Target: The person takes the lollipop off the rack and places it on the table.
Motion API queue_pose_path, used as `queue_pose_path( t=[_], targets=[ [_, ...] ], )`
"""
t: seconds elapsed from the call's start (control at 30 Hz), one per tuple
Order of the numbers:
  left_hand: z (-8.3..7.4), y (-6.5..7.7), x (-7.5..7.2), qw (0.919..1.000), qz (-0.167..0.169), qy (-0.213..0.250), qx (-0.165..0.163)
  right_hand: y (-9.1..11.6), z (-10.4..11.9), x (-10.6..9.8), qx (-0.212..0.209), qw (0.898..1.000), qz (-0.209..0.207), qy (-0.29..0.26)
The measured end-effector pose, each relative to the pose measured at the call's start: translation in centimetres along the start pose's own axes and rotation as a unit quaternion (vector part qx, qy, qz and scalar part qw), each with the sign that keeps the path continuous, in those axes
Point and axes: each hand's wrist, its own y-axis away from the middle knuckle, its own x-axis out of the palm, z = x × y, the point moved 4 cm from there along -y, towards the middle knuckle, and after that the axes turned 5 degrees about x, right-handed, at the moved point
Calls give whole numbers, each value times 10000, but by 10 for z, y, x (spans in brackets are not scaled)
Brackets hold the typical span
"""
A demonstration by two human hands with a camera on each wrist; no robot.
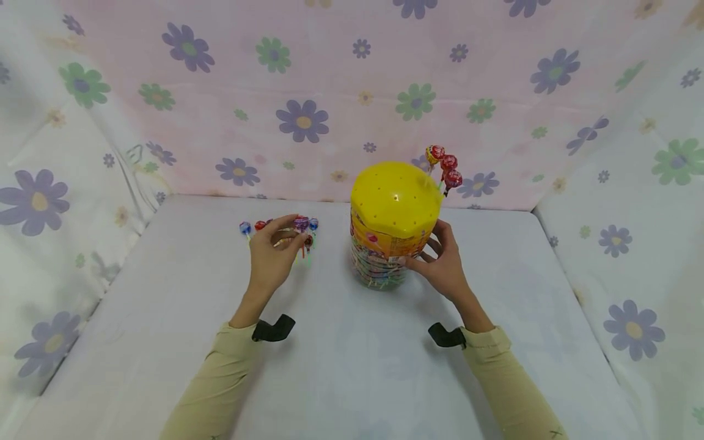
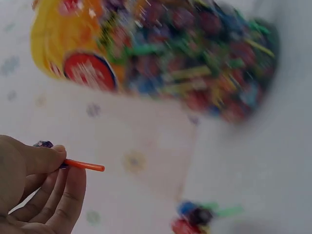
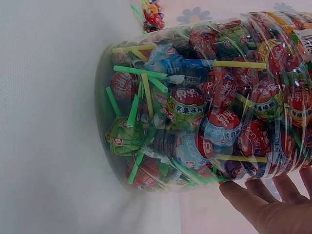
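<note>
A tall clear plastic jar [image 3: 105, 146] of wrapped lollipops, with a domed yellow lid [image 1: 393, 189] full of small holes, stands on the table. My right hand [image 1: 444, 266] holds the jar's right side, thumb at the front and fingers around the side. Left of the jar, my left hand [image 1: 272, 253] pinches a purple-wrapped lollipop [image 1: 300, 223] between thumb and fingers. Its orange stick [image 2: 87, 165] pokes out past the fingertips in the left wrist view, while the thumb hides part of the candy. Three red-wrapped lollipops [image 1: 449, 163] stick up at the lid's right edge.
Several loose lollipops lie on the white table [image 1: 341, 366] around the left hand, among them a blue one [image 1: 244, 228] and a red one [image 1: 260, 225]. Flower-printed cloth [image 1: 330, 73] hangs behind the table and at both sides.
</note>
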Motion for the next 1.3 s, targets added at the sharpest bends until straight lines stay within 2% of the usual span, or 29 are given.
queue_pose_path(
  t=[0.1, 0.2, 0.33, 0.43, 0.63, 0.83, 1.13, 1.3],
  targets=[
    [27, 7, -15, 9993, 4, -208, -310, 0, -1, 0, 18, 10000, 0, 10],
    [51, 13, -29, 9976, -32, -495, -473, 0, -1, 0, 18, 10000, -2, 8],
    [75, 17, -43, 9916, -35, -1059, -735, -1, -1, 0, 3, 10000, 4, 1],
    [86, 17, -49, 9860, 60, -1362, -958, -1, -1, -1, -15, 10000, 11, -12],
    [98, 11, -51, 9758, 292, -1813, -1187, 0, 0, -1, -23, 10000, 23, -1],
    [105, 2, -48, 9682, 369, -2152, -1224, 0, 0, -1, -42, 10000, 23, -22],
    [109, -7, -44, 9636, 411, -2406, -1091, 0, 2, 1, 23, 10000, 45, -39],
    [113, -8, -44, 9615, 440, -2448, -1172, 0, 1, 0, 23, 10000, 24, -6]
  ],
)
